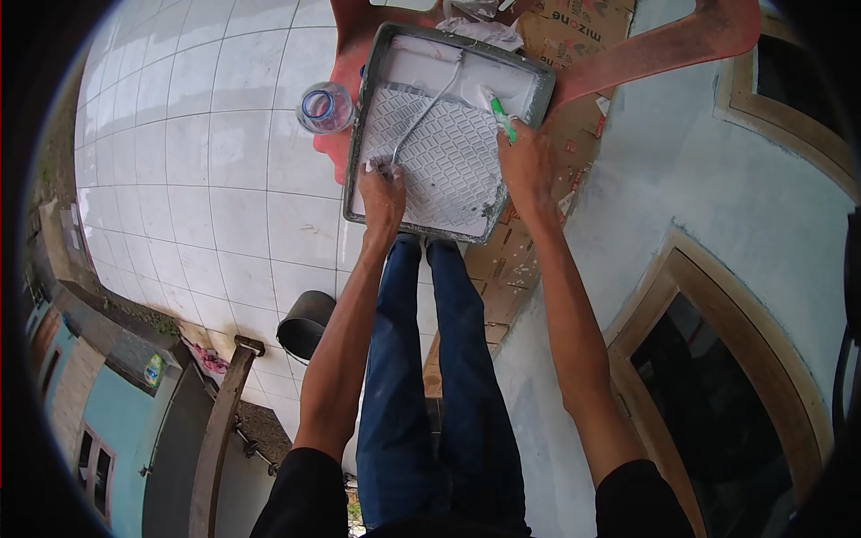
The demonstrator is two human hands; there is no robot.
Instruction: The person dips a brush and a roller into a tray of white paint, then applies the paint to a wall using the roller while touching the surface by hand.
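Note:
A dark-edged paint tray (453,157) with white paint in its well sits on a red plastic chair (628,76). My left hand (383,193) is closed at the tray's near left edge, around the handle end of a paint roller (418,123). The roller's bent metal rod runs up across the ribbed slope to its paint-covered head in the well. In my right hand (529,170), over the tray's right side, is a green-handled paintbrush (500,113). Its white-coated bristles point into the paint at the far right of the tray.
A clear plastic container (326,108) stands left of the tray. Below it, a black bucket (303,325) sits on the white tiles (238,170). Paint-spotted cardboard (502,269) lies along the wall (619,193) at right, which has wood-framed windows (717,341).

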